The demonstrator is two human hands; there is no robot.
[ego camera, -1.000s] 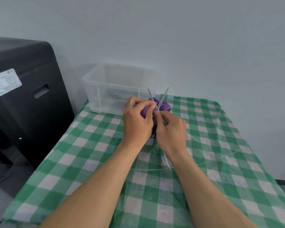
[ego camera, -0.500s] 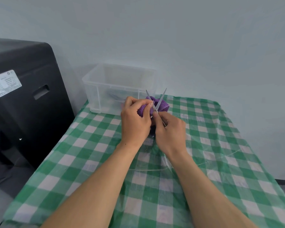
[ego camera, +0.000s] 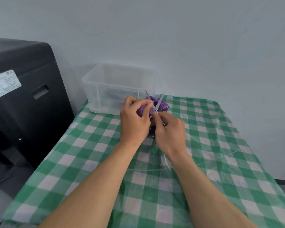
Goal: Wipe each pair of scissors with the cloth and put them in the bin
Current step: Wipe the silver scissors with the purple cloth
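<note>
Scissors (ego camera: 159,102) splayed open: right hand (ego camera: 169,129) grips handles, left hand (ego camera: 135,119) pinches cloth (ego camera: 163,106) on one blade. Wipe pivot-to-tip, skin off the edge; bin (ego camera: 92,74) sits at table (ego camera: 220,162) far-left corner.

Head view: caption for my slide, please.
Left hand holds purple cloth against open scissors gripped by right hand, near clear bin.

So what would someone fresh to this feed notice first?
The scissors, blades spread in a V, worked into a bunched purple cloth above mid-table. Behind them a clear plastic bin sits at the far left corner of the green checked tablecloth, and a big black machine stands to its left.
</note>
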